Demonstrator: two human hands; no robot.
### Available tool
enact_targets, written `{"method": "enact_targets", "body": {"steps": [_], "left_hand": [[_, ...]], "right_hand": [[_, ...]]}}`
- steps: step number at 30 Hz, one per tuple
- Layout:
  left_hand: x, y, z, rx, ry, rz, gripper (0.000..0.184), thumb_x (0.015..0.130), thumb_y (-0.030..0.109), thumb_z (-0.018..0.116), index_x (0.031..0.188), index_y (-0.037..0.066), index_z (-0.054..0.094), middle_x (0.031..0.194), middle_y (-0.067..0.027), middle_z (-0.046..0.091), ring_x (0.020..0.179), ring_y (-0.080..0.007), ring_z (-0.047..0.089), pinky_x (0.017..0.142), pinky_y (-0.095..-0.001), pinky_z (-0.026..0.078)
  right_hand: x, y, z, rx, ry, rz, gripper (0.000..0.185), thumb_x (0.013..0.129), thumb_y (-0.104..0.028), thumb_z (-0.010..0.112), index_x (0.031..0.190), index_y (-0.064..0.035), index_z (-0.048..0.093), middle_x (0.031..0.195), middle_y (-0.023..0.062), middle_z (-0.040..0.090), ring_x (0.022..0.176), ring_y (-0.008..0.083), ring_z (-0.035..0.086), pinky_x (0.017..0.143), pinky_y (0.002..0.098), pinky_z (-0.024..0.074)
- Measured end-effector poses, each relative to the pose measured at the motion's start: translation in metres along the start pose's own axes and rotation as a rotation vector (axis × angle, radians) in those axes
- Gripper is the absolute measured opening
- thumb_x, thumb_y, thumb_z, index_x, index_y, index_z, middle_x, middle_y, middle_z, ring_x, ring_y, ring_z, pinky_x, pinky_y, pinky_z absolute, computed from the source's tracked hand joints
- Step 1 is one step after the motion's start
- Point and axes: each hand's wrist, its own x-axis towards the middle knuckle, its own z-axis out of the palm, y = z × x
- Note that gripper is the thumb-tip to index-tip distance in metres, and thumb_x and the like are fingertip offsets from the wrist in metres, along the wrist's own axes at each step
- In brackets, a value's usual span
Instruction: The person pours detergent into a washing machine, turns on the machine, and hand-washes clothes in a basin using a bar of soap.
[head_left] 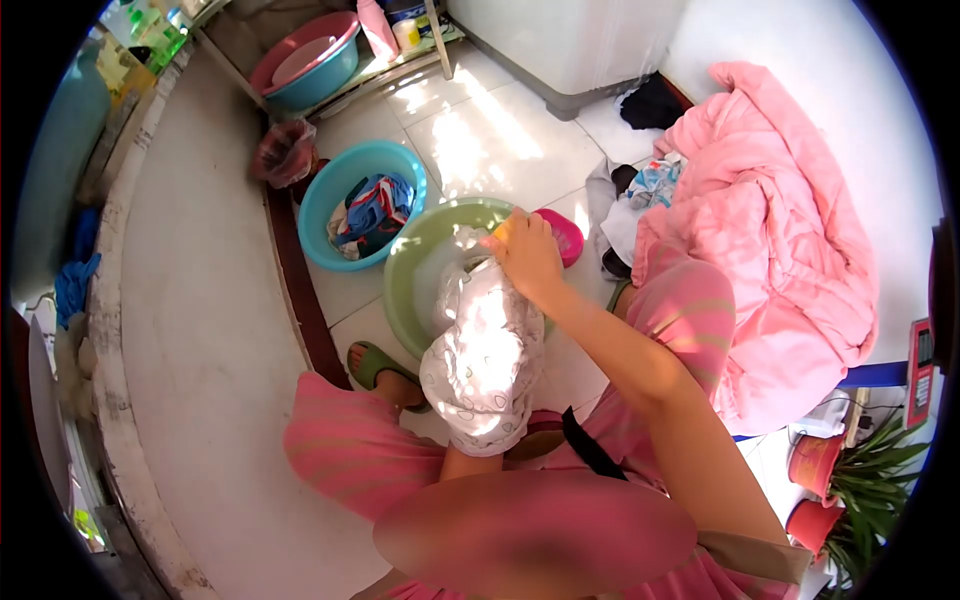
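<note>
A white patterned cloth (pixel 485 350) covers my left forearm and hand, so the fingers of my left hand are hidden inside or beneath it. Its far end hangs over a green basin (pixel 402 290) that holds cloudy, sudsy water. My right hand (pixel 528 258) is closed round a small yellow-orange object (pixel 502 231), perhaps a bar of soap, at the basin's far right rim, right beside the top of the cloth. A bright pink dish (pixel 565 238) lies just right of my right hand.
A blue basin (pixel 312 225) of clothes stands left of the green one. Pink bedding (pixel 770 230) and clothes (pixel 625 215) are heaped at right. Basins and bottles fill a rack (pixel 400 68) at the back. Potted plants (pixel 815 465) stand at lower right.
</note>
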Motion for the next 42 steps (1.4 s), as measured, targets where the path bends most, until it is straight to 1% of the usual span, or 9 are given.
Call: {"method": "enact_targets", "body": {"steps": [7, 11, 13, 17, 23, 28, 33, 39, 42], "left_hand": [[0.022, 0.01, -0.005, -0.022, 0.019, 0.018, 0.044, 0.092, 0.025, 0.056, 0.13, 0.007, 0.046, 0.112, -0.0089, 0.055, 0.105, -0.0222, 0.054, 0.09, -0.0343, 0.045], [0.011, 0.008, 0.002, -0.018, 0.033, 0.03, 0.043, 0.092, 0.025, 0.055, 0.13, 0.007, 0.046, 0.114, -0.0097, 0.054, 0.106, -0.0229, 0.053, 0.09, -0.0349, 0.045], [0.025, 0.019, -0.01, -0.062, 0.057, 0.034, 0.043, 0.092, 0.025, 0.055, 0.131, 0.007, 0.046, 0.115, -0.0101, 0.054, 0.106, -0.0233, 0.053, 0.091, -0.0352, 0.045], [0.025, 0.015, -0.004, -0.019, 0.082, 0.039, 0.043, 0.093, 0.025, 0.054, 0.131, 0.007, 0.046, 0.116, -0.0108, 0.053, 0.107, -0.024, 0.053, 0.091, -0.0358, 0.045], [0.014, 0.002, 0.004, -0.016, 0.034, 0.029, 0.043, 0.094, 0.025, 0.052, 0.131, 0.007, 0.045, 0.119, -0.012, 0.052, 0.109, -0.0251, 0.052, 0.092, -0.0366, 0.045], [0.021, 0.004, 0.0, -0.009, 0.022, 0.012, 0.042, 0.094, 0.025, 0.051, 0.132, 0.007, 0.045, 0.121, -0.0129, 0.052, 0.11, -0.0261, 0.051, 0.093, -0.0373, 0.045], [0.003, -0.011, 0.016, 0.024, -0.013, 0.013, 0.042, 0.095, 0.025, 0.049, 0.132, 0.006, 0.045, 0.123, -0.0139, 0.051, 0.111, -0.027, 0.051, 0.093, -0.0381, 0.045], [0.032, -0.006, 0.007, 0.086, 0.013, 0.032, 0.043, 0.094, 0.026, 0.05, 0.131, 0.005, 0.045, 0.123, -0.0148, 0.05, 0.106, -0.0277, 0.052, 0.09, -0.0393, 0.047], [0.014, -0.004, 0.001, -0.038, 0.039, -0.039, 0.043, 0.094, 0.026, 0.051, 0.131, 0.005, 0.045, 0.123, -0.0144, 0.05, 0.106, -0.0274, 0.052, 0.09, -0.0394, 0.047]], "right_hand": [[-0.046, -0.053, -0.024, 0.223, -0.097, -0.377, 0.069, 0.08, -0.047, 0.064, 0.131, -0.0043, 0.045, 0.094, 0.0097, 0.05, 0.091, 0.0284, 0.052, 0.08, 0.0388, 0.0434], [0.004, 0.019, 0.023, 0.003, 0.109, -0.01, 0.065, 0.083, -0.055, 0.06, 0.118, -0.0006, 0.053, 0.093, 0.0136, 0.054, 0.089, 0.0306, 0.055, 0.078, 0.0414, 0.0451], [0.006, 0.044, 0.025, 0.65, -0.113, 0.442, 0.065, 0.088, -0.056, 0.055, 0.117, 0.0023, 0.052, 0.097, 0.0169, 0.059, 0.091, 0.0323, 0.058, 0.083, 0.0407, 0.0449], [0.006, 0.042, 0.022, 0.964, -0.18, 0.655, 0.069, 0.09, -0.057, 0.051, 0.119, 0.0046, 0.051, 0.103, 0.0192, 0.061, 0.097, 0.0334, 0.059, 0.085, 0.0412, 0.0441], [-0.027, 0.015, 0.016, 0.217, -0.166, 0.344, 0.072, 0.087, -0.054, 0.056, 0.131, 0.0015, 0.044, 0.108, 0.0207, 0.054, 0.108, 0.0371, 0.052, 0.093, 0.0432, 0.0418], [-0.078, -0.043, 0.009, 0.102, -0.149, -0.352, 0.07, 0.08, -0.044, 0.067, 0.135, -0.007, 0.042, 0.101, 0.0145, 0.05, 0.094, 0.0334, 0.054, 0.08, 0.0474, 0.0459], [-0.013, 0.027, 0.022, -0.1, -0.104, 0.285, 0.064, 0.08, -0.043, 0.066, 0.122, 0.0033, 0.048, 0.095, 0.0151, 0.053, 0.089, 0.0302, 0.056, 0.073, 0.0385, 0.0471], [-0.053, -0.045, -0.004, 0.285, -0.222, -0.248, 0.069, 0.082, -0.048, 0.064, 0.128, -0.0002, 0.045, 0.104, 0.0215, 0.05, 0.099, 0.0373, 0.053, 0.085, 0.0439, 0.0467], [-0.007, 0.027, 0.049, -0.039, -0.235, 0.123, 0.071, 0.084, -0.06, 0.056, 0.116, 0.0026, 0.054, 0.102, 0.0192, 0.055, 0.1, 0.0365, 0.056, 0.079, 0.0436, 0.0493]]}}
